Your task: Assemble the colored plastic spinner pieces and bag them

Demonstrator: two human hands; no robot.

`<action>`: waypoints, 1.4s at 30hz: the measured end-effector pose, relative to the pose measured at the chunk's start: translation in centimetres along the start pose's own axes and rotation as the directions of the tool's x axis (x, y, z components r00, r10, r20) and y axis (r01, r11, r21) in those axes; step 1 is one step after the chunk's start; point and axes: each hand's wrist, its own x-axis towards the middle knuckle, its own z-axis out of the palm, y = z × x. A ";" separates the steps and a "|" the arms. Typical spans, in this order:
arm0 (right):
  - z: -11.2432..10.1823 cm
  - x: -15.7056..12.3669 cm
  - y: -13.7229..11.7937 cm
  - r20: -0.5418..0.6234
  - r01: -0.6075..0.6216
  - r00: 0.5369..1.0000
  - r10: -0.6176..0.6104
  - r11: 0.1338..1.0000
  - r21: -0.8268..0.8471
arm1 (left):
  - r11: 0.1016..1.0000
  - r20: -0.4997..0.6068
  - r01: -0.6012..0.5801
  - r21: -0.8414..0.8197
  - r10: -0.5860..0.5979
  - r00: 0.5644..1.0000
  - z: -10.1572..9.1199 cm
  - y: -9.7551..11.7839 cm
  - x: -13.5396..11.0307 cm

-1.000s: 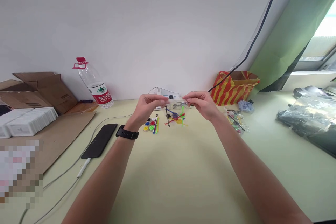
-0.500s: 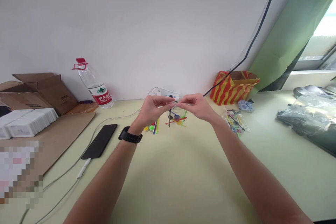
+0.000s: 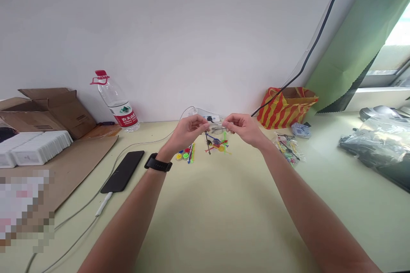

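My left hand (image 3: 191, 133) is raised over the table with thumb and fingers pinched together. Whatever lies between its fingertips is too small to make out. A short gap to the right, my right hand (image 3: 244, 129) makes a similar pinch, its contents also unclear. Below and between the hands lie colourful thin plastic pieces (image 3: 221, 146) in yellow, green, red and blue. One dark arrow-tipped stick (image 3: 208, 146) stands out near my left fingertips; I cannot tell whether they touch it. Beside my left hand are round coloured discs (image 3: 182, 155) and a bundle of coloured sticks (image 3: 191, 153).
A power strip (image 3: 213, 117) with cables sits by the wall. Leftward are a phone (image 3: 123, 171), a water bottle (image 3: 123, 113), a cardboard box (image 3: 60, 113) and white frames (image 3: 35, 149). Rightward are a bagged set of plastic pieces (image 3: 289, 148), a striped bag (image 3: 278, 108) and plastic-wrapped items (image 3: 378, 140).
My fingertips, which met around a small dark piece, have moved apart, leaving a gap between the hands. The camera view has shifted slightly.
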 end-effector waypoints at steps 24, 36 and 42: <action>-0.3 -0.4 -0.7 0.036 -0.018 0.999 0.017 0.999 0.050 | 1.000 -0.036 0.006 -0.025 -0.007 0.999 -0.4 0.3 -0.2; -0.3 0.0 0.9 -0.099 -0.005 0.995 0.030 0.969 0.248 | 0.985 -0.097 0.040 -0.170 -0.057 0.994 -0.7 -0.5 0.0; -0.3 -0.1 1.0 -0.086 0.009 0.996 0.018 0.954 0.301 | 0.964 -0.118 0.068 -0.256 -0.101 0.988 -0.6 -0.8 0.1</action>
